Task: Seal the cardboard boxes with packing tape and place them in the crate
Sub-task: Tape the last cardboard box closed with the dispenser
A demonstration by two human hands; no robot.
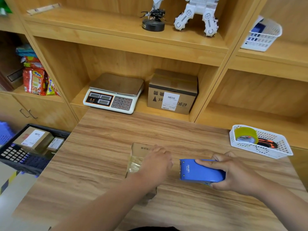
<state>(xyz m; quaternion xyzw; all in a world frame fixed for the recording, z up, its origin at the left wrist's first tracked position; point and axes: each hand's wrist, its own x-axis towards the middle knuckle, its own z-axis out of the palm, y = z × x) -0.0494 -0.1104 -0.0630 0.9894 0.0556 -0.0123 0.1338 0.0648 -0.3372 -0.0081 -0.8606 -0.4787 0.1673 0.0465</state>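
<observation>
Cardboard box (139, 150) (left hand (155, 163) atop) lies mid-table, blue dispenser (198, 172) in right hand (237, 175).

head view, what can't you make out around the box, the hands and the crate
Head view:
small box: mostly under the left hand and forearm; seal state hidden.
tape dispenser: rear and roll covered by the right hand.
crate: cut off by the left edge.
labels inside it: too small to read.
</observation>
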